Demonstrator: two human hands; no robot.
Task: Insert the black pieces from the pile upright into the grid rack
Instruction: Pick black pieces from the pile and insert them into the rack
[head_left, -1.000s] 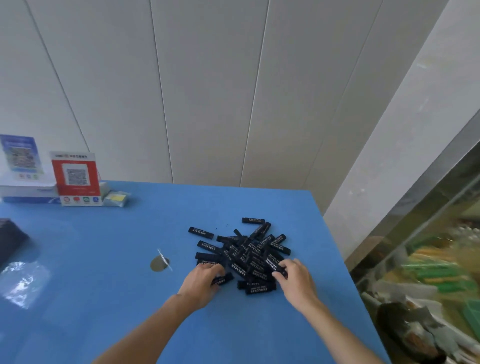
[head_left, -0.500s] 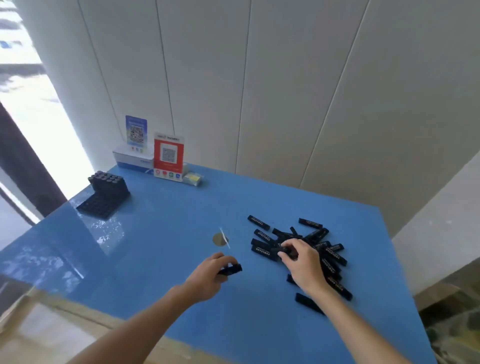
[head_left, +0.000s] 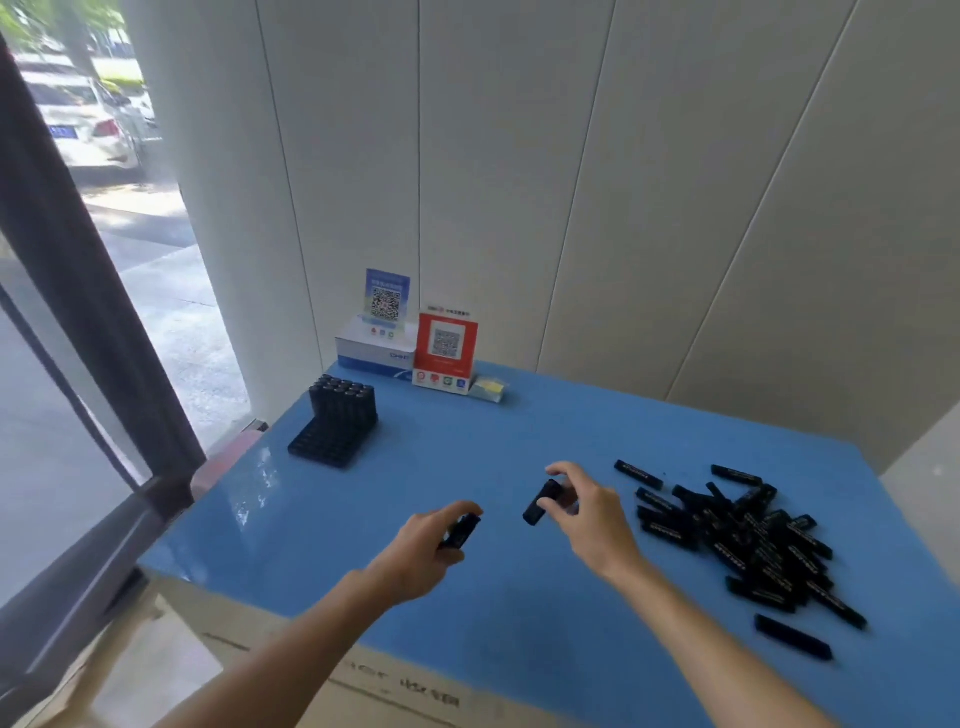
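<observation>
Both bare forearms are reaching in from the six o'clock edge and angling toward twelve o'clock, the left one rising from about seven o'clock, the right one from about five o'clock. The left hand is hovering palm-inward, its fingers curling over and its thumb pinching a small black rectangular plastic piece that is poking out toward one o'clock. The right hand is hanging a little farther out, at about one o'clock from the left, wrist bent, its index finger arching over and its thumb pinching a second black rectangular plastic piece that is tilting down toward seven o'clock.
</observation>
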